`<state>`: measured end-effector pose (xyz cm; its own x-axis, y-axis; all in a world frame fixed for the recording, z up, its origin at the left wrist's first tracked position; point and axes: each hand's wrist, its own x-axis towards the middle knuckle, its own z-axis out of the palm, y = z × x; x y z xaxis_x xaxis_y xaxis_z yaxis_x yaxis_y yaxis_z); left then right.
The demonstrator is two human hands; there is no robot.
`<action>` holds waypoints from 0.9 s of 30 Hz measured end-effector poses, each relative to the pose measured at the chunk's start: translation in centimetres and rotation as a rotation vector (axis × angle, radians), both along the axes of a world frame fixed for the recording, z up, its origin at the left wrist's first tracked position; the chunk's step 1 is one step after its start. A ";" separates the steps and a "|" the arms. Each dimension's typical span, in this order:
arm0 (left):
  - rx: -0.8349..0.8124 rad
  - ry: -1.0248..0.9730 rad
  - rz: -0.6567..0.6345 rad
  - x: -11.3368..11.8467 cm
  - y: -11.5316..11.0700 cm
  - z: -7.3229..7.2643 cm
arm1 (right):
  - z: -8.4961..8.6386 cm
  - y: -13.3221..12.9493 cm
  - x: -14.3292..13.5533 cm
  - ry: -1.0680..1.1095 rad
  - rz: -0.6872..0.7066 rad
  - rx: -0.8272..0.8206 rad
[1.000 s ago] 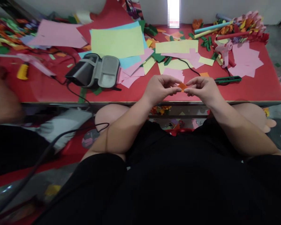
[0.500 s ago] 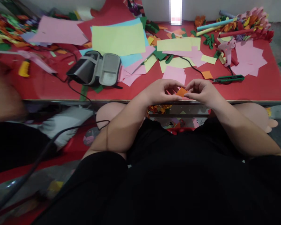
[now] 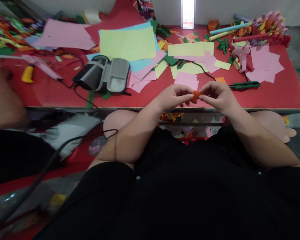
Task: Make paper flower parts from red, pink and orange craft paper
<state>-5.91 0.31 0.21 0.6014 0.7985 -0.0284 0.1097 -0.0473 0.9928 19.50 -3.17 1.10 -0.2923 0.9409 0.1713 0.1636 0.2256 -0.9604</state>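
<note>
A small orange paper piece (image 3: 196, 95) is pinched between both hands above the front edge of the red table (image 3: 145, 100). My left hand (image 3: 176, 96) grips its left side between thumb and fingers. On its right side, the thumb and fingertips of my right hand (image 3: 216, 95) close on it. Another orange paper (image 3: 220, 80) lies just behind my right hand, beside a green cutter (image 3: 245, 85). Pink sheets (image 3: 186, 80) lie on the table behind my hands.
An open grey case (image 3: 117, 75) with a cable stands left of centre. Pink glue guns (image 3: 242, 55) lie right and left (image 3: 42, 65). Yellow sheets (image 3: 127, 43) are at the back. Another person's arm (image 3: 5, 100) is at the left edge.
The orange piece has turned and looks smaller and darker between my fingers. My left fingers have closed in on it, and my right hand has risen slightly.
</note>
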 end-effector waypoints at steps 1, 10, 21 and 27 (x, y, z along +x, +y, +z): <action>0.014 -0.001 0.003 0.1 0.0 -0.1 | 0.1 0.0 0.0 0.003 0.004 0.001; 0.120 -0.086 0.198 2.2 -1.7 -0.7 | -1.6 0.1 -1.0 0.130 -0.107 -0.076; 0.173 -0.142 0.235 2.2 -1.9 -0.4 | -2.0 1.0 -0.2 0.250 -0.125 -0.243; 0.305 -0.026 0.212 2.2 -2.2 0.0 | -1.8 0.7 -0.2 0.344 -0.061 -0.454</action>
